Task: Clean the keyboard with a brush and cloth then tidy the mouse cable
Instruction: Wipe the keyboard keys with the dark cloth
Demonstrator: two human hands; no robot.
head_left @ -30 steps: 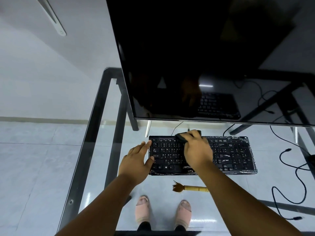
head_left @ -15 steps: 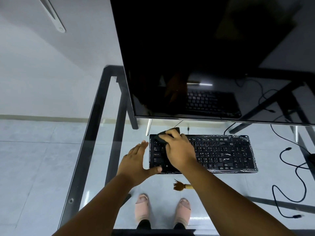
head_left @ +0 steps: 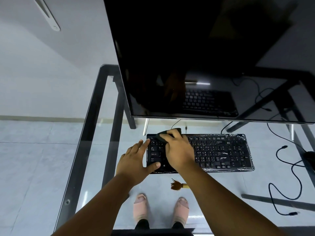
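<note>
A black keyboard (head_left: 219, 152) wrapped in clear film lies on the glass desk (head_left: 95, 106) under the monitor. My right hand (head_left: 179, 150) presses a dark cloth (head_left: 162, 134) onto the keyboard's top left corner. At the keyboard's left end my left hand (head_left: 134, 160) lies flat, fingers spread along the edge, thumb on the lower left keys. A small brush (head_left: 177, 185) with a wooden handle sits on the glass just in front of the keyboard, its handle hidden under my right forearm. At the far right edge I see a dark shape (head_left: 309, 157), perhaps the mouse, and its black cable (head_left: 288, 181).
A large dark monitor (head_left: 204, 57) overhangs the back of the desk, close above the keyboard. Thin cables run behind the keyboard. The desk's black frame runs down the left side. Through the glass I see my feet in pink slippers (head_left: 160, 208) on a tiled floor.
My right hand with the cloth has slid from the keyboard's middle to its top left corner. My left hand has stayed at the left end.
</note>
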